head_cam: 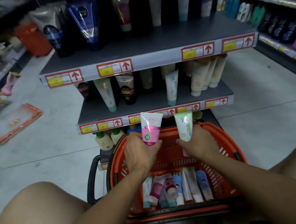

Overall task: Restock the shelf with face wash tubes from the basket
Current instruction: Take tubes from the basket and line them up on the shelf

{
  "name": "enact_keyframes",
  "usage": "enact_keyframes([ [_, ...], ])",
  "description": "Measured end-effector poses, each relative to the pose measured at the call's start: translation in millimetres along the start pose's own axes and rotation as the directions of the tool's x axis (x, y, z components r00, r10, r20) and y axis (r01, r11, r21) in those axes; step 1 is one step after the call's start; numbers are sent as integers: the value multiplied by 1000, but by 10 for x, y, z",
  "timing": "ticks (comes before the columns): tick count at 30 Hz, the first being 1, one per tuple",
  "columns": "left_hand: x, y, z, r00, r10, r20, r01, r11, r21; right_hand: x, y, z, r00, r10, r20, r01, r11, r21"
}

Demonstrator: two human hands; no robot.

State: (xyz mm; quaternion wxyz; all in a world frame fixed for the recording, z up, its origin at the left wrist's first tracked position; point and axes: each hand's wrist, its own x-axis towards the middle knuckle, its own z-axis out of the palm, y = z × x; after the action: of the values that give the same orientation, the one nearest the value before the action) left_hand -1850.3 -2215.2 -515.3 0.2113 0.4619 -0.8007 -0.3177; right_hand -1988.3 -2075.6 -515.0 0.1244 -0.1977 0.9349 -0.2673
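Holding a pink tube in left hand fingers, a green tube in right hand, both above the basket far rim; lifting upright toward shelf front edge gaps

Shop aisle, price-tagged shelves, orange shopping basket

Dim aisle, blurred and bowed toward the edges.
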Motion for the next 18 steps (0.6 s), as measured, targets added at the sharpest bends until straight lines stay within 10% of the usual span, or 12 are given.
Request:
enact_keyframes([
  [18,158,757,-697,969,165,-186,-175,984,-40,-37,-583,-794,957,-234,-169,240,971,15],
])
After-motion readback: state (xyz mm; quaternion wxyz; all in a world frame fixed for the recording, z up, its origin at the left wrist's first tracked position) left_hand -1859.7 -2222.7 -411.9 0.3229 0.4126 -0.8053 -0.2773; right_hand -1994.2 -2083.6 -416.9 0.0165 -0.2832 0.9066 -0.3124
